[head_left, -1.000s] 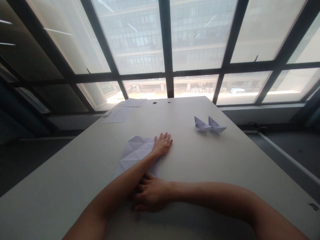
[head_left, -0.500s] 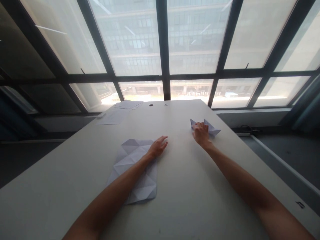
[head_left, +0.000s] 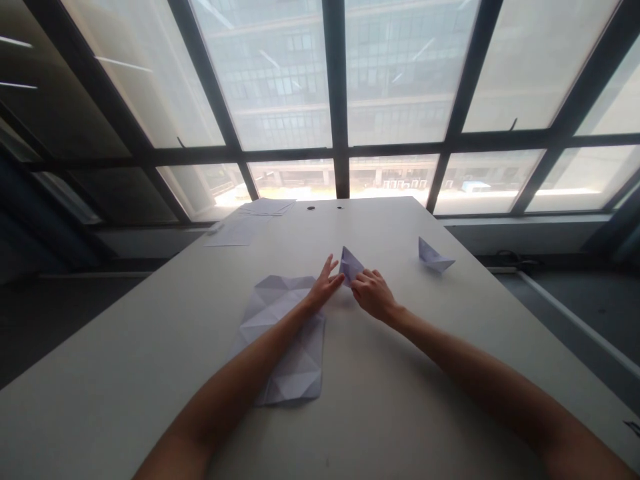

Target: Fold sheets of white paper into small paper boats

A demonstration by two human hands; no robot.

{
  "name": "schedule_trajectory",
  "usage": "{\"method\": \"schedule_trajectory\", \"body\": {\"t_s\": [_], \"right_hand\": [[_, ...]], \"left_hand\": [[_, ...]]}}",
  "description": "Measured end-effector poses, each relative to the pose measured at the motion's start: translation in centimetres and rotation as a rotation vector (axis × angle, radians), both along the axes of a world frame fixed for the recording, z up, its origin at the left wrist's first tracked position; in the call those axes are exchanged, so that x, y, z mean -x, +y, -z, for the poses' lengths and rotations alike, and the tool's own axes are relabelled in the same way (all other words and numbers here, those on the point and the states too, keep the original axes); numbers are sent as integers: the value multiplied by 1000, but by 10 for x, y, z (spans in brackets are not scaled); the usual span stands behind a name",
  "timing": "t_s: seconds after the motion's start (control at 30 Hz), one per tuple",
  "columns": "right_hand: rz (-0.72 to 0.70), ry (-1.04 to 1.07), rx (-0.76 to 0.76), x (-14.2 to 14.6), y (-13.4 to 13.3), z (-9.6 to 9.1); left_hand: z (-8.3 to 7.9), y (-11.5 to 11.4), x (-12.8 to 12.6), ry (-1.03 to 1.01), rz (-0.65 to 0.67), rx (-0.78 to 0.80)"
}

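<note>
A folded paper boat (head_left: 351, 263) is pinched in my right hand (head_left: 374, 293) above the middle of the table. My left hand (head_left: 325, 285) is open, its fingers spread, with the fingertips right beside the boat; whether they touch it I cannot tell. Under my left forearm lies a creased sheet of white paper (head_left: 280, 310), its folds raised in triangles and partly hidden by the arm. Farther right, a second paper boat (head_left: 434, 257) sits on the table by itself.
The white table (head_left: 380, 400) stretches toward a wall of windows (head_left: 390, 80). Flat paper sheets (head_left: 233, 231) lie at its far left corner. Two small dark spots, one a round hole (head_left: 311, 208), show near the far edge.
My right hand has moved left and nearer with one paper boat, leaving the other at the right. My left hand has spread its fingers and come beside the held boat.
</note>
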State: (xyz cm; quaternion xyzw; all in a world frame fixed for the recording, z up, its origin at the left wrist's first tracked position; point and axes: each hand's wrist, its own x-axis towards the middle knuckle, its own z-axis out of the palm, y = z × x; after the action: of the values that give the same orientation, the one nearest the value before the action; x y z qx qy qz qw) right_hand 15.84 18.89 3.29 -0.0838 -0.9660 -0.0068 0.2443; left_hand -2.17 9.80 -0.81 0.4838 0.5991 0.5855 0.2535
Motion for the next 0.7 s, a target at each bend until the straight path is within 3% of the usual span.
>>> {"method": "schedule_trajectory", "body": {"t_s": [0.07,0.2,0.3,0.37,0.47,0.7], "right_hand": [[-107,42,89,3,-19,1],[-159,200,403,0,-39,7],[-127,373,768,0,-35,12],[-42,532,928,2,-25,16],[53,656,958,5,-9,21],[-9,574,1021,10,-1,31]], "left_hand": [[-4,-3,-1,6,-52,-6],[-15,-8,-6,91,-87,-5],[-21,-9,-11,149,-46,31],[-22,-9,-16,187,-5,47],[-21,-7,-23,259,17,14],[-11,-6,-34,363,103,43]]}}
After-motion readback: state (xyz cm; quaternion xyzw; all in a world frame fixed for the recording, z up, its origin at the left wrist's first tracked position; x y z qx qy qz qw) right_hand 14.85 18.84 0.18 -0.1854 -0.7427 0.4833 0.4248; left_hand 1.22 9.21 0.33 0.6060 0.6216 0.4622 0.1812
